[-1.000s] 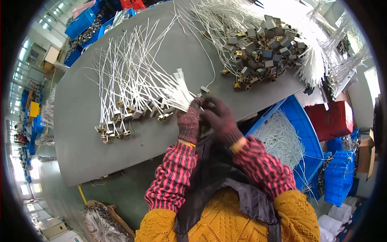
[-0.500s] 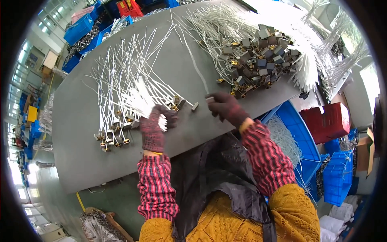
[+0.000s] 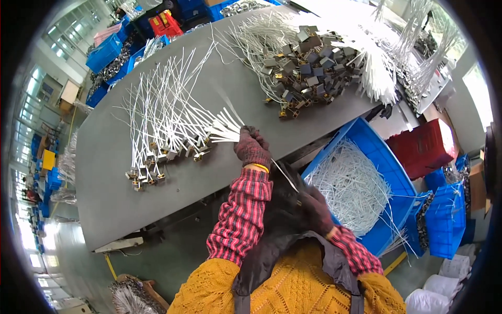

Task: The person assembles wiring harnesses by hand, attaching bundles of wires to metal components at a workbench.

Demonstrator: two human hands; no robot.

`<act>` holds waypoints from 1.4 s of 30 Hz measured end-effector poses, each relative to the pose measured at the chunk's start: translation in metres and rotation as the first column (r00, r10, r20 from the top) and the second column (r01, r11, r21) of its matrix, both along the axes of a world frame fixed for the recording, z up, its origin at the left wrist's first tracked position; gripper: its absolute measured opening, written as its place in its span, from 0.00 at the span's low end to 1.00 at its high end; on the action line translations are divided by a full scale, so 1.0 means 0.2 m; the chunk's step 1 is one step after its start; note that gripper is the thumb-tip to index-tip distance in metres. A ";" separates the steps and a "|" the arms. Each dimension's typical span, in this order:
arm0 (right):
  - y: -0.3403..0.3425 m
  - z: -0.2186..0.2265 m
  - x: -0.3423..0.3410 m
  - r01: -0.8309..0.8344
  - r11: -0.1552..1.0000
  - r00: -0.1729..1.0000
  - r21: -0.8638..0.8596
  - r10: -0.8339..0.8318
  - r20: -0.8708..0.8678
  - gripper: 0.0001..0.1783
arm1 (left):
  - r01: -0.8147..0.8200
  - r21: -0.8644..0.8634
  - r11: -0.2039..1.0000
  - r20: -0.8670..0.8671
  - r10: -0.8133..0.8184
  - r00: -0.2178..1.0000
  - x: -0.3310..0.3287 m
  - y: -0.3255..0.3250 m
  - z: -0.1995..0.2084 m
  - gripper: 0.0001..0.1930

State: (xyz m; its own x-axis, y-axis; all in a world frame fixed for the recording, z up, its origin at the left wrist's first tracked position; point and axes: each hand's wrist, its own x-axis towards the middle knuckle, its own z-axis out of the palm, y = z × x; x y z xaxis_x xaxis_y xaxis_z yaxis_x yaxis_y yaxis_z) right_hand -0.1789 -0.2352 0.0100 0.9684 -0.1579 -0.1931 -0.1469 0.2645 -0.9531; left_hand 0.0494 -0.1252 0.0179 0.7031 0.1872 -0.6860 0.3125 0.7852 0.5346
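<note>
My left hand [image 3: 253,146], in a dark knitted glove, is closed around a fan of white sleeves [image 3: 226,126] above the table's near edge. A thin white wire [image 3: 285,176] runs from beneath this hand to my right hand [image 3: 315,210]. The right hand, also gloved and somewhat blurred, is closed on the wire's lower end, low in front of the dark apron; its fingertips are partly hidden. To the left of my left hand lies a spread of white wires [image 3: 157,112] ending in small grey blocks with brass-coloured parts [image 3: 149,175].
A large pile of grey blocks [image 3: 316,68] with white wires covers the table's far right. Beside my right arm stands a blue crate [image 3: 405,196] full of white strands [image 3: 350,188]. A red box [image 3: 421,149] sits behind it. The grey table [image 3: 112,209] curves away leftward.
My left hand has moved right with the white sleeves. My right hand has come down toward my body, off the tabletop, and the wire now stretches taut between both hands.
</note>
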 end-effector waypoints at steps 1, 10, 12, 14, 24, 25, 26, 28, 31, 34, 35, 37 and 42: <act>-0.13 -0.11 -0.15 0.036 0.994 0.998 -0.106 -0.041 -0.046 0.08 | -0.022 0.005 1.000 -0.001 0.022 1.000 0.00 -0.03 0.02 0.09; -0.92 -0.38 -1.16 0.390 0.846 0.714 -0.364 -0.527 -0.460 0.15 | 0.170 -0.020 0.985 0.452 -0.143 0.881 0.06 0.20 -0.09 0.16; -0.93 -0.40 -1.24 0.446 0.833 0.685 -0.326 -0.552 -0.476 0.15 | 0.182 -0.057 0.982 0.495 -0.130 0.859 0.10 0.26 -0.09 0.15; -0.96 -0.44 -1.27 0.502 0.814 0.650 -0.293 -0.579 -0.492 0.15 | 0.165 0.004 0.986 0.498 -0.145 0.855 0.12 0.29 -0.05 0.14; -0.94 -0.49 -1.07 0.387 0.857 0.701 -0.341 -0.513 -0.495 0.16 | 0.276 -0.007 0.961 0.496 -0.236 0.835 0.08 0.34 -0.10 0.13; -0.90 -0.49 -0.95 0.294 0.888 0.769 -0.354 -0.440 -0.465 0.17 | 0.310 0.017 0.951 0.542 -0.269 0.796 0.04 0.32 -0.09 0.14; -0.75 -0.38 -0.73 0.297 0.925 0.842 -0.237 -0.370 -0.392 0.20 | 0.308 0.020 0.951 0.533 -0.270 0.802 -0.02 0.33 -0.06 0.14; -0.59 -0.33 -0.34 0.166 0.982 0.927 -0.093 -0.188 -0.325 0.25 | 0.349 0.238 0.906 0.506 -0.423 0.752 -0.10 0.25 -0.01 0.14; -0.12 -0.06 0.32 -0.058 0.991 0.996 -0.121 0.048 -0.078 0.29 | 0.332 0.311 0.890 0.517 -0.452 0.727 -0.14 0.32 -0.08 0.13; 0.23 0.10 0.77 -0.113 0.993 0.992 -0.034 0.115 0.055 0.31 | 0.271 0.265 0.925 0.607 -0.379 0.698 -0.08 0.32 -0.13 0.11; 0.30 0.06 0.90 -0.099 0.995 0.984 -0.018 0.101 0.147 0.32 | 0.230 0.343 0.911 0.506 -0.385 0.772 -0.04 0.34 -0.14 0.11; 0.43 0.20 1.07 -0.244 0.968 0.969 -0.061 0.246 0.014 0.30 | 0.043 0.758 0.651 0.393 -0.508 0.766 0.11 0.52 -0.13 0.14; 0.46 0.29 1.68 -0.181 0.576 0.933 -0.797 0.357 0.046 0.23 | 0.205 0.978 -0.033 -0.198 -0.448 0.872 0.25 0.90 0.18 0.18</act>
State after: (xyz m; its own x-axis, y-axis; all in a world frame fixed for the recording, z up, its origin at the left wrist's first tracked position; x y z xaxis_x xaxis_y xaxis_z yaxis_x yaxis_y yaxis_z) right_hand 0.1576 -0.1439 0.0683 0.9921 0.1131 0.0543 0.1118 -0.6005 -0.7917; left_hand 0.1003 0.0545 0.0533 0.9566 0.2914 0.0003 0.1957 -0.6434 0.7401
